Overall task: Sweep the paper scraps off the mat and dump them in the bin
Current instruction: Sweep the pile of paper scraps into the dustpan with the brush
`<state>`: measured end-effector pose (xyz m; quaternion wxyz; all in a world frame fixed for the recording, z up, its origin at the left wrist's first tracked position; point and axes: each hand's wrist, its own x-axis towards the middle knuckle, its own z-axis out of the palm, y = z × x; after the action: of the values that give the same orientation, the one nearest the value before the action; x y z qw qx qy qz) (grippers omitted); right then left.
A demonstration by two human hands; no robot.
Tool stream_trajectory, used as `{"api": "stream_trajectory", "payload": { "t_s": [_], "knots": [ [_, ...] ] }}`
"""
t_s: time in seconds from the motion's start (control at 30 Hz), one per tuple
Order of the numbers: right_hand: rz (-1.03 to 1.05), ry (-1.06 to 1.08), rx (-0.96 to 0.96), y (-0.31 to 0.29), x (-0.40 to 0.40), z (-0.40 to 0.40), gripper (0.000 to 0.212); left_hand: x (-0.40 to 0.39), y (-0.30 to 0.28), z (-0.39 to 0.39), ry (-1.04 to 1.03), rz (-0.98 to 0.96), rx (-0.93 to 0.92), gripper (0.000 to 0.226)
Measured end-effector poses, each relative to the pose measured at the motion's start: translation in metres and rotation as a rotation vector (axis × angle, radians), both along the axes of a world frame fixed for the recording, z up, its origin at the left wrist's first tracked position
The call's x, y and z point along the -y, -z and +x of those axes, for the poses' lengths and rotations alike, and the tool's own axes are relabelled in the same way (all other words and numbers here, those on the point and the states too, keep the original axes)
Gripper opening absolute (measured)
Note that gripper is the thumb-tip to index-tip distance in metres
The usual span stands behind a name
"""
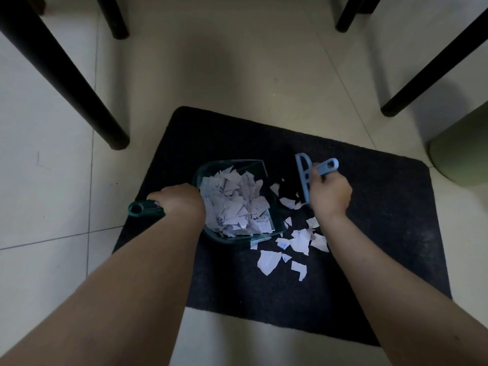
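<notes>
A dark mat [383,233] lies on the tiled floor. On it rests a clear green dustpan [232,165] heaped with white paper scraps [235,204]. My left hand [179,202] grips its dark green handle [144,208]. My right hand [330,194] holds a light blue hand brush [303,178], its black bristles touching the mat just right of the pan's mouth. Several loose scraps [298,241] lie on the mat between the pan and my right forearm. A pale green bin [462,154] stands at the right edge, beyond the mat.
Black furniture legs stand around the mat: one at the left [79,96], one at the top left [116,19], one at the top right [346,17] and one at the right [433,67]. Pale floor tiles [47,180] surround everything.
</notes>
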<state>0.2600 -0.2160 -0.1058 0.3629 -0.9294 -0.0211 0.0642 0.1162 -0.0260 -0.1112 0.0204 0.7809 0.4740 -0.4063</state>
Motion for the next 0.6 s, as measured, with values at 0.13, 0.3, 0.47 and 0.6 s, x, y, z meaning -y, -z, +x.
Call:
{"api": "stream_trajectory", "payload": {
  "t_s": [0.13,0.3,0.47,0.6],
  "knots": [
    [-0.153,-0.017,-0.024,0.012,0.005,-0.005,0.029,0.002,-0.002,0.001,-0.013,0.007,0.010,0.027],
    [-0.033,-0.201,-0.116,0.022,-0.007,-0.029,0.028,0.005,-0.004,0.004,-0.020,0.001,0.005,0.022],
    [0.151,-0.128,-0.060,0.004,0.000,-0.014,0.024,0.006,-0.005,0.004,-0.023,0.003,0.001,0.023],
    [-0.051,-0.050,0.030,0.004,0.007,0.001,0.028,0.008,-0.006,0.006,-0.038,0.003,-0.002,0.029]
  ]
}}
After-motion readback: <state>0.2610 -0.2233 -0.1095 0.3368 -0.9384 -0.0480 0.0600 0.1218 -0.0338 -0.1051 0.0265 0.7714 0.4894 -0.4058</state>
